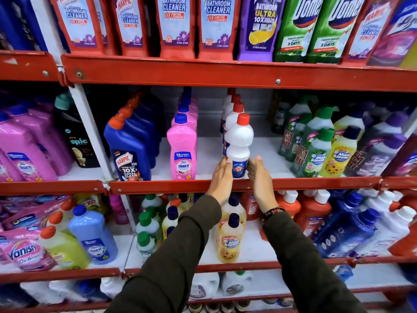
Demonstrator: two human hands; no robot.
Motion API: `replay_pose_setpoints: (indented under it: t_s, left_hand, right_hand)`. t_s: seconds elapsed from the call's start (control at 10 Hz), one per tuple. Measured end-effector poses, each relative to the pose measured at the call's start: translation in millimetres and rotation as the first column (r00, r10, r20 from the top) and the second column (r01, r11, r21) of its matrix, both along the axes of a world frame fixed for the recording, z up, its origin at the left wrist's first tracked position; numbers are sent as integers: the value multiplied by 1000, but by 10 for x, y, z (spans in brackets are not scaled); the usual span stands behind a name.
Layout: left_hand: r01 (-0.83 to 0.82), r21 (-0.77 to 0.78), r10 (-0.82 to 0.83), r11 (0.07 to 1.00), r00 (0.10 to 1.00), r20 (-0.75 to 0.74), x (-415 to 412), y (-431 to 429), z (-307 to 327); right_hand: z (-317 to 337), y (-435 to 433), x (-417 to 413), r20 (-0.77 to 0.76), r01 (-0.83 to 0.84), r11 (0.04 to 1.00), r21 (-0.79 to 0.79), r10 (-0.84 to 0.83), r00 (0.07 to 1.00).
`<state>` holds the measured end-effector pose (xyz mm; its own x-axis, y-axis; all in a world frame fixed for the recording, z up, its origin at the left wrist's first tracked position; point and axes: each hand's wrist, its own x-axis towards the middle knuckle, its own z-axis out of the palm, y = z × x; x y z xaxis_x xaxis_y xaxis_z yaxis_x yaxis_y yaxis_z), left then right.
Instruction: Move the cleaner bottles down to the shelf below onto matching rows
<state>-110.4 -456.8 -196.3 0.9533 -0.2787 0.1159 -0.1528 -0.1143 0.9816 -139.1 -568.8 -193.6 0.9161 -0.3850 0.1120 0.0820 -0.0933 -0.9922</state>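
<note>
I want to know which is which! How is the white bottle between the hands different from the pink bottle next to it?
The white bottle has a red cap; the pink bottle has a blue one. The white bottle's low label is dark blue; the pink bottle's label reads Shakti. The left hand and right hand flank the white bottle; nobody touches the pink bottle. Both stand upright, heading rows on the middle shelf.

Both hands are flanking the front white bottle (pixel 239 145) of a red-capped row on the middle shelf (pixel 225 185). Left hand (pixel 222 179) is touching its base at 9 o'clock; right hand (pixel 259 177) is sitting at 3 o'clock, fingers extended. Pink bottle (pixel 182 146) is standing at 9 o'clock, apart.
</note>
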Motion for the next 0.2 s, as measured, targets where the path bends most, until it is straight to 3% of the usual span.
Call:
replay_pose_setpoints:
  t_s: [0.2]
  left_hand:
    - [4, -9, -3, 1000, 999, 46, -92, 50, 15]
  right_hand:
    - [75, -32, -146, 66, 1, 1000, -22, 0, 998]
